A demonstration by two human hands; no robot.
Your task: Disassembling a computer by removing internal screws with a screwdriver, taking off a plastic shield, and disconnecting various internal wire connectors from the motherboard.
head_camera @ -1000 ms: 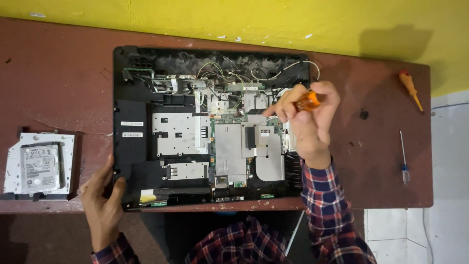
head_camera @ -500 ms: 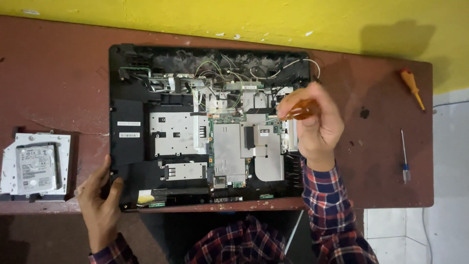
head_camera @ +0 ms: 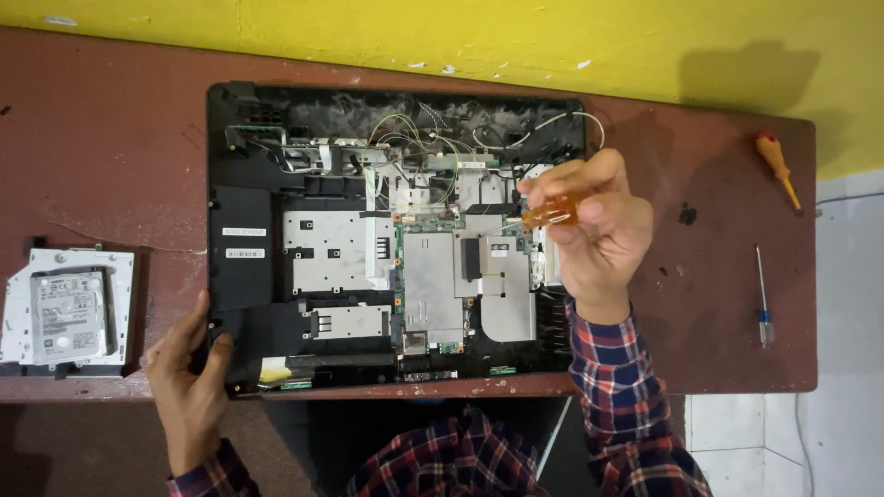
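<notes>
Head view: opened laptop [head_camera: 368, 248] flat on the brown table [head_camera: 110, 147], near edge close to the table's front. Bare room at far right, around two spare screwdrivers [head_camera: 778, 170]. Left hand [head_camera: 189, 368] on the laptop's near-left corner, fingers spread, same as before. Right hand [head_camera: 594, 230] clamped on an orange screwdriver [head_camera: 550, 213], shifted slightly right. Shiny metal plates, thin curly wires, silver drive [head_camera: 66, 313] at left.

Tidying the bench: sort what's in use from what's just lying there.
In use: opened black laptop chassis, steadied by left hand; amber-handled screwdriver in right hand.
Lying about: silver hard drive, orange-handled screwdriver, thin blue-tipped screwdriver.
</notes>
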